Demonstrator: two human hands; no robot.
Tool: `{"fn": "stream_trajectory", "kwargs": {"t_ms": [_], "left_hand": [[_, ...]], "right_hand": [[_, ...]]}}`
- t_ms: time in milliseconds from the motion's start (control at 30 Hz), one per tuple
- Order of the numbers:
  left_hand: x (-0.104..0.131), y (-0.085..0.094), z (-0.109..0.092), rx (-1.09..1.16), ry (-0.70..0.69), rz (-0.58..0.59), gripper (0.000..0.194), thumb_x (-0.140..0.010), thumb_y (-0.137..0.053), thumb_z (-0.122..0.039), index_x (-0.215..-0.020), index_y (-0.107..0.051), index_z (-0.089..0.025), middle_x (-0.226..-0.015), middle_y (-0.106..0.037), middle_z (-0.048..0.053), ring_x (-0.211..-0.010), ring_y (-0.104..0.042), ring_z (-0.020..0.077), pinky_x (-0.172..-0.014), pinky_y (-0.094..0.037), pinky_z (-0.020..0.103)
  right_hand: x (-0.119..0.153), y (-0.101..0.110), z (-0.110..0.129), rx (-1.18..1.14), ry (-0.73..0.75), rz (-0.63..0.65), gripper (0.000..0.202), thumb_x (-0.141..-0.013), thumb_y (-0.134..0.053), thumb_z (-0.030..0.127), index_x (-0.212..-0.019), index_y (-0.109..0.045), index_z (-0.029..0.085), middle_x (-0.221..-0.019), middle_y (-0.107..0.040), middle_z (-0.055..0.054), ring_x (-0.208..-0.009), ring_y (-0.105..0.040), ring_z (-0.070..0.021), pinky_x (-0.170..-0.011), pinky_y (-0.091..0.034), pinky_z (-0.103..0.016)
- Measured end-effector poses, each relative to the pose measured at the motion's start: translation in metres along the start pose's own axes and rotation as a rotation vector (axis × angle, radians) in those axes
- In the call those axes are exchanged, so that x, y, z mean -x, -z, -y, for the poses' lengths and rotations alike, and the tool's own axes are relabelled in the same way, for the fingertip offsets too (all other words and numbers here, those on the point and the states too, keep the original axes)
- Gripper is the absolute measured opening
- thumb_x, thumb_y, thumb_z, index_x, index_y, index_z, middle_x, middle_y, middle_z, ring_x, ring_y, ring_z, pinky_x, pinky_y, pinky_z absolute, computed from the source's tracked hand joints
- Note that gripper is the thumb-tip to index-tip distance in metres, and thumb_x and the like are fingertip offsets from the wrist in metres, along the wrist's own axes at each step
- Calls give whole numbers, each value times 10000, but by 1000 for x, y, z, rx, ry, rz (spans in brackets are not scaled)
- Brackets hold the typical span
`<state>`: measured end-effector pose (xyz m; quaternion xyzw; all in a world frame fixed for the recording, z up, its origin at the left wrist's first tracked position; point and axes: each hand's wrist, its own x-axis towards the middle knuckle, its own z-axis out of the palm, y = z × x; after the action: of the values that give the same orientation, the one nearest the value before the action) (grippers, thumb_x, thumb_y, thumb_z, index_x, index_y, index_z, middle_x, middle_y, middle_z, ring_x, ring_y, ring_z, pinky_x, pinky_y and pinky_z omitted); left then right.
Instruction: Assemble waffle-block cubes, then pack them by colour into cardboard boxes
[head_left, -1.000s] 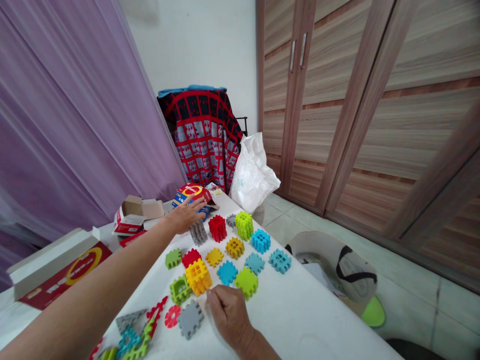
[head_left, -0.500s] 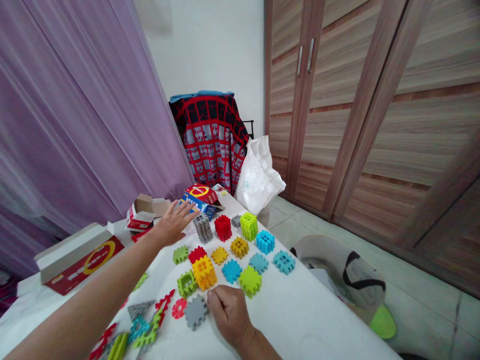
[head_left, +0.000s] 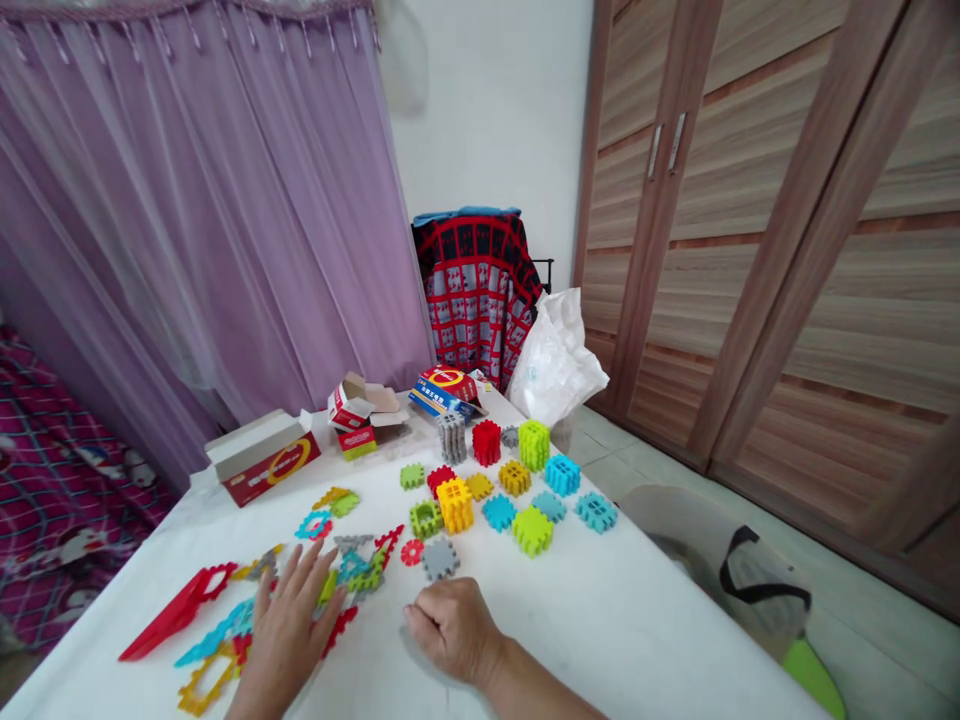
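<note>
My left hand (head_left: 292,605) is open, fingers spread, above a heap of loose plastic building pieces at the front left and partly hiding them. Around it are a red piece (head_left: 174,614), a blue piece (head_left: 214,632) and a yellow frame piece (head_left: 201,690). My right hand (head_left: 454,625) rests on the table as a fist, with nothing showing in it. Just beyond it lies a grey notched square (head_left: 440,559), beside a small red wheel-like piece (head_left: 412,552). Farther off stand a yellow stack (head_left: 455,504), a grey stack (head_left: 451,437), a red stack (head_left: 486,442) and a lime stack (head_left: 533,445).
Red and white boxes (head_left: 262,460) and a blue and red box (head_left: 448,391) line the table's far left edge. A white plastic bag (head_left: 559,360) stands behind the table's far corner. A pale basket (head_left: 701,510) is on the floor at right.
My left hand has drawn back from near the grey stack to the loose pieces at the front left. The view has turned left; my right fist stays on the table.
</note>
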<state>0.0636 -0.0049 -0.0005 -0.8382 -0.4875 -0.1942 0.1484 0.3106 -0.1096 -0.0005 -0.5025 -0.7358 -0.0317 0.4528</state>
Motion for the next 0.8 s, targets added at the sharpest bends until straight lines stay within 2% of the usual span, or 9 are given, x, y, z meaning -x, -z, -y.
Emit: {"fn": "stream_trajectory", "kwargs": {"t_ms": [167,333,467,633,800], "left_hand": [[38,0,-13,-6,137,-10,469,-892,-412,-412,-1262,-642,-239,-1405,-585,98,-1367,-448,319,-1116,-288,581],[44,-4,-22,90,135,39,490,-901,-430,-423,-1308,-601,-210,-1394,-589,121,-1317,-515,304,-1091,-350,557],[45,4,-24,178,146,41,517,-915,-458,-408,-1370,-523,-172,-1375,-604,135,-1297,-542,264,-1109,-365,512],[48,12,-25,215,166,20,374,-909,-494,-326,-1238,-632,-213,-1314,-655,98,-1275,-560,275,-1082,-408,519],[49,12,-28,155,277,-28,319,-913,-485,-274,-1162,-681,-228,-1339,-634,105,-1306,-523,316,-1082,-380,573]], "right_hand": [[4,-12,7,157,53,179,368,-885,-522,290,-531,-516,193,-505,-625,25,-449,-527,-84,-498,-249,-253],[1,-11,15,280,43,315,283,-867,-574,274,-600,-629,196,-594,-702,7,-514,-603,-103,-506,-278,-242],[-1,-12,25,290,2,323,285,-886,-562,245,-621,-649,189,-623,-720,-9,-548,-634,-109,-534,-295,-237],[-4,-19,33,259,15,330,296,-902,-553,228,-623,-643,187,-636,-721,-10,-562,-635,-107,-558,-290,-252],[-8,-29,35,231,16,337,312,-920,-533,225,-627,-632,188,-647,-716,-6,-575,-625,-104,-576,-277,-265]]}}
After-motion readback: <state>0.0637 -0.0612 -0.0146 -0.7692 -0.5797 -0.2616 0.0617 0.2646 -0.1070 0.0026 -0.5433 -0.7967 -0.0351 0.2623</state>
